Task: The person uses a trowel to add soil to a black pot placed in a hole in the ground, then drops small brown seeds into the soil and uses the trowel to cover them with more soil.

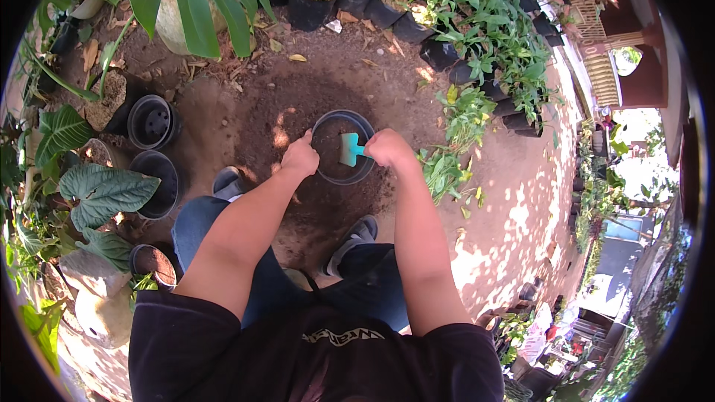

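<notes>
A round black plastic plant pot [347, 181] stands on the soil between my feet, with dark soil [328, 151] inside it. My left hand [301, 155] grips the pot's left rim. In my right hand [390, 148], at the opposite rim, is the handle of a turquoise hand trowel [350, 149]. The trowel's broad blade lies over the soil within the pot, tilted to the left. My fist hides most of its handle. How deep the blade's edge sits in the soil I cannot tell.
Black pots [152, 121] and a large-leaved plant [106, 190] line the left side. Bare-rooted green plants [447, 176] lie on the ground to the right. Several potted seedlings [497, 50] curve around the back. A monstera leaf [195, 0] overhangs a stone [173, 22].
</notes>
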The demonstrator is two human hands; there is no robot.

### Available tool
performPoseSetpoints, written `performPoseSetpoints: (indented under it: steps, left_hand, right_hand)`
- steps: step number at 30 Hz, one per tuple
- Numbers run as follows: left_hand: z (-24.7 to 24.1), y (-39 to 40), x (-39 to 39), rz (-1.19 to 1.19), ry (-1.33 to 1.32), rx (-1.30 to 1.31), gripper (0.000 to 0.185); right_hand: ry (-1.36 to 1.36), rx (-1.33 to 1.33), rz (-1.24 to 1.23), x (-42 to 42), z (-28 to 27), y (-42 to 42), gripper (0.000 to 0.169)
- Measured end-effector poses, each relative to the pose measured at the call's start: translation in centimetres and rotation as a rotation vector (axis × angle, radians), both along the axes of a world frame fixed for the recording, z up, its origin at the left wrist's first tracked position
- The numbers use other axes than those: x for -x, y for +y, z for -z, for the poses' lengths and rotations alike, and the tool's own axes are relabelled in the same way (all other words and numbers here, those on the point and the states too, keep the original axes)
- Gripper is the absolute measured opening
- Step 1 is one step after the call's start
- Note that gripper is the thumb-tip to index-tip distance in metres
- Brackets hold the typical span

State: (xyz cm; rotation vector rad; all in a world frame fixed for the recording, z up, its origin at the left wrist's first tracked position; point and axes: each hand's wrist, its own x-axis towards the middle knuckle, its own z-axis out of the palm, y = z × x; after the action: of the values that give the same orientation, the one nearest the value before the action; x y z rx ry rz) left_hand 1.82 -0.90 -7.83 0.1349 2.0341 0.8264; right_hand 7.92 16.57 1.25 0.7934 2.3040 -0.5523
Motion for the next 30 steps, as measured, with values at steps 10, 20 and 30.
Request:
performPoseSetpoints:
  steps: [10, 20, 30]
  left_hand:
    - [0.7, -1.4, 0.5, -0.012, 0.019, 0.052, 0.06]
    - [-1.2, -0.3, 0.4, 0.064, 0.039, 0.063, 0.063]
    - [0.4, -0.6, 0.6, 0.022, 0.006, -0.032, 0.064]
  right_hand:
    - [0.003, -0.164, -0.003, 2.6, -3.8, -8.5, 0.031]
    - [0.064, -0.138, -0.025, 0.3, -0.9, -2.9, 0.03]
    - [0.118, -0.095, -0.041, -0.1, 0.7, -0.9, 0.027]
